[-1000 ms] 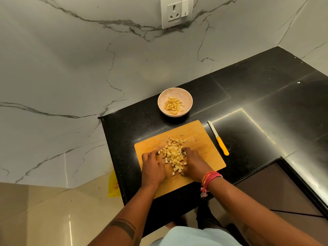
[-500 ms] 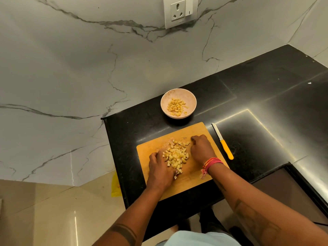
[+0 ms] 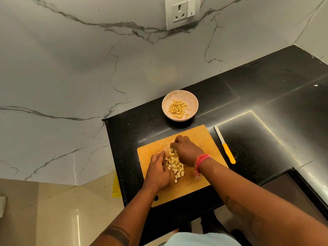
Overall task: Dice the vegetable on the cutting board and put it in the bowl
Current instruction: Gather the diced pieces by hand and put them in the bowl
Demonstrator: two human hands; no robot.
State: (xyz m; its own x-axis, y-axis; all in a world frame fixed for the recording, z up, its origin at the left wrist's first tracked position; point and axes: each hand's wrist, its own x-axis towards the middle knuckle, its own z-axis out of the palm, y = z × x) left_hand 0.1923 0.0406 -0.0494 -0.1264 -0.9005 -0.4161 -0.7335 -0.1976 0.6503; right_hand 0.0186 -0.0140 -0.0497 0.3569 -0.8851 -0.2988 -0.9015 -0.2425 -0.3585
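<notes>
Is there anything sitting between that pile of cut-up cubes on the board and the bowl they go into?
Nothing visible. The diced pieces lie on the cutting board; beyond its far edge is bare black counter, then the bowl. The knife lies off to the right, clear of that path.

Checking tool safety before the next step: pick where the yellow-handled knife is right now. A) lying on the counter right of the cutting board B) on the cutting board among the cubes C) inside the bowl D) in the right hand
A: the knife lies on the black counter just right of the cutting board, and neither of the hands touches it.
</notes>
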